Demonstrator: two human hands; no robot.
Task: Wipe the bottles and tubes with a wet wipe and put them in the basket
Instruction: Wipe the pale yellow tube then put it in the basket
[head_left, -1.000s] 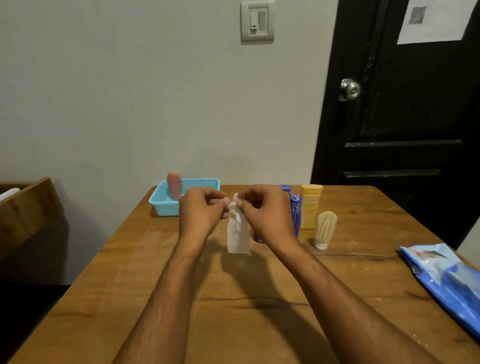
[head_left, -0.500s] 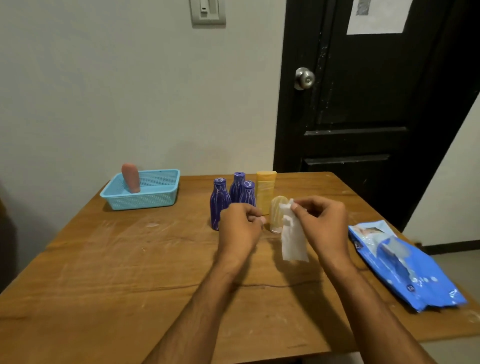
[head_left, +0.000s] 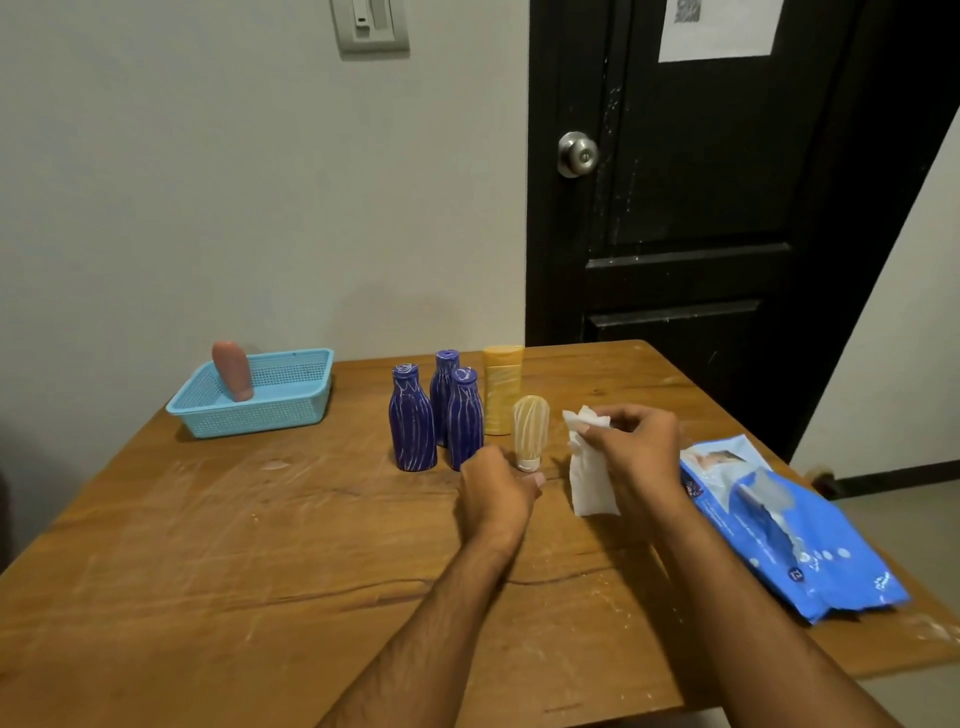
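**Wipe in the right hand, bottles standing by**

The white wet wipe (head_left: 589, 475) hangs folded from the right hand (head_left: 636, 457), whose fingers (head_left: 602, 421) are clamped on its upper edge just above the counter (head_left: 260, 545). The left hand (head_left: 496, 491) sits beside it, low over the wood, its fingers curled inward with nothing visibly held; its fingertips lie just in front of the small pale tube (head_left: 530, 431), which stands cap-down. Behind that tube stands a taller yellow tube (head_left: 501, 389), and to its left three blue bottles (head_left: 439, 410) stand upright in a tight cluster. Farther left, near the wall, the light blue basket (head_left: 280, 410) holds one pink tube (head_left: 232, 370) leaning against its left corner. On the right side of the counter lies the blue wipes pack (head_left: 789, 530), opened at the top. A black door (head_left: 727, 208) stands behind.
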